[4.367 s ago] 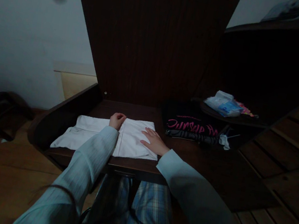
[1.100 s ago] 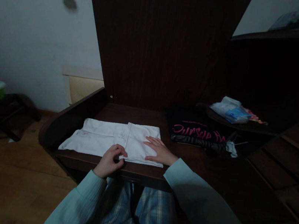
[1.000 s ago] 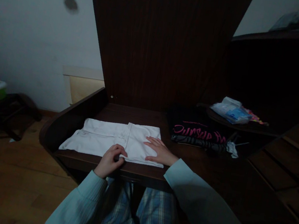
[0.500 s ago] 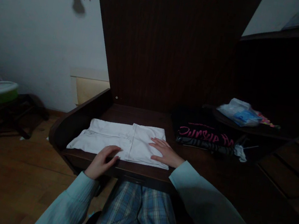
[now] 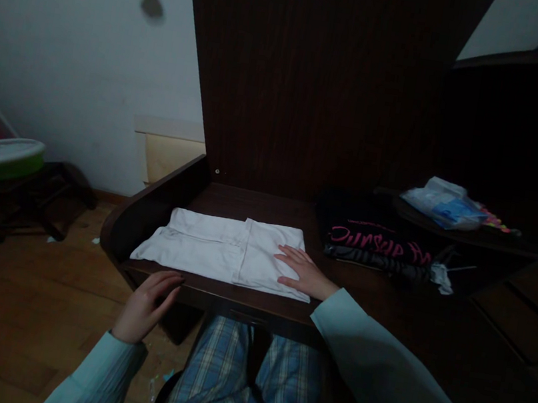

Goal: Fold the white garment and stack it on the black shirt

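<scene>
A white folded garment (image 5: 206,246) lies flat on the dark wooden desk top (image 5: 253,200), its right part folded over in a thicker layer. My right hand (image 5: 306,274) rests on that folded right part, palm down with fingers spread. In front of the garment's left part, at the desk's front edge, my left hand (image 5: 147,304) hovers with fingers curved and apart, holding nothing. The garment's exact kind is hard to make out from the fold.
Dark folded clothes with pink lettering (image 5: 378,245) lie to the right of the garment. Above them, a plastic packet (image 5: 445,204) sits on a small shelf. A raised side panel (image 5: 147,203) bounds the desk on the left. A green-rimmed basin (image 5: 6,162) stands farther left.
My left hand has moved left and toward me, off the middle of the garment's front edge. My right hand stays on the folded part. The view has shifted slightly.
</scene>
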A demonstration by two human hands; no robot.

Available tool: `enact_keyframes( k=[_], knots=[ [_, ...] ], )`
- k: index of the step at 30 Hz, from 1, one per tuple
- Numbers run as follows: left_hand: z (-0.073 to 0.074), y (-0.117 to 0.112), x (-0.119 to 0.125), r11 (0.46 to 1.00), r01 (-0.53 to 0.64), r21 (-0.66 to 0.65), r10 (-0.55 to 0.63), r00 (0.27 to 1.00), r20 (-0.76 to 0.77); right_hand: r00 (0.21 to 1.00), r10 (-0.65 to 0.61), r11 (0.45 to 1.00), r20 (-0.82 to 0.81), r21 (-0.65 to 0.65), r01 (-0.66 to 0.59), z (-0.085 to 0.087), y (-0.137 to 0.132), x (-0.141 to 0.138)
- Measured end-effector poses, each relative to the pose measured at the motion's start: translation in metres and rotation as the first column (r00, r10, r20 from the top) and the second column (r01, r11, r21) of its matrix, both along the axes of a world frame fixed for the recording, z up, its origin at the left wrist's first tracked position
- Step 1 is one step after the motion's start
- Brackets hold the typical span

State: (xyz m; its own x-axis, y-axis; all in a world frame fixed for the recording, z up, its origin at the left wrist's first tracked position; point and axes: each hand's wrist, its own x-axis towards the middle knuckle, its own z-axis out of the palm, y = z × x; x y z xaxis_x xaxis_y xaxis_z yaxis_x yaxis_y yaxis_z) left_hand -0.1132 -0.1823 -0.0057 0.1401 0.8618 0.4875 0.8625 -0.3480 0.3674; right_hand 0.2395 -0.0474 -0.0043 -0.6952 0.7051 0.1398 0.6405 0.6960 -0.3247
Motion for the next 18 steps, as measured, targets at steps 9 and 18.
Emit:
enact_keyframes(
  k=[9,18],
  knots=[
    [-0.027,0.024,0.001,0.99,-0.129,-0.062,0.125,0.99,-0.066,1.0,0.001,1.0,0.009,-0.001,-0.001,0.0,0.0,0.0],
    [0.012,0.08,-0.002,0.931,-0.174,-0.322,0.364,0.538,0.76,1.0,-0.009,1.0,-0.007,-0.002,0.009,-0.001,0.0,-0.001]
  ],
)
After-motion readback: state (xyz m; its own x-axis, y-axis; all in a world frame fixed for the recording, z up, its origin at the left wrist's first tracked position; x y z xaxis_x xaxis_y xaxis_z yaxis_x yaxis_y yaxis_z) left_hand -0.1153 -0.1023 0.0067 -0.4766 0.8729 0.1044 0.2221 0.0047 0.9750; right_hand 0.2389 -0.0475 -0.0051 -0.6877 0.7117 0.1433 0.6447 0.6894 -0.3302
